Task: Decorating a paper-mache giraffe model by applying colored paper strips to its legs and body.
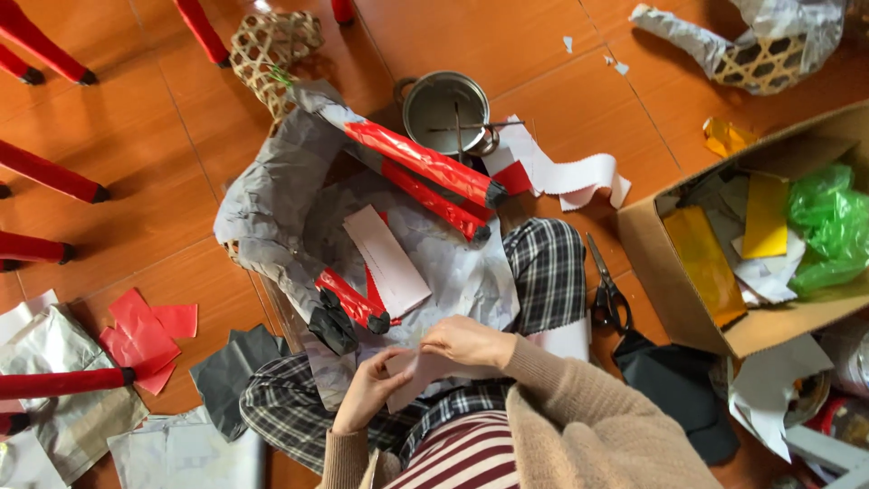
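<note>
Both the left hand (pixel 369 388) and right hand (pixel 466 342) pinch the white paper strip (pixel 425 371); probably best kept taut and flat over the lap.

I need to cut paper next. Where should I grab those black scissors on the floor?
Probably by the black loop handles at the near end of the scissors, coming from above with the right hand. The closed blades point away, toward the metal pot.

paper sheet (pixel 425 369) partly under fingers (pixel 453 349)
</note>
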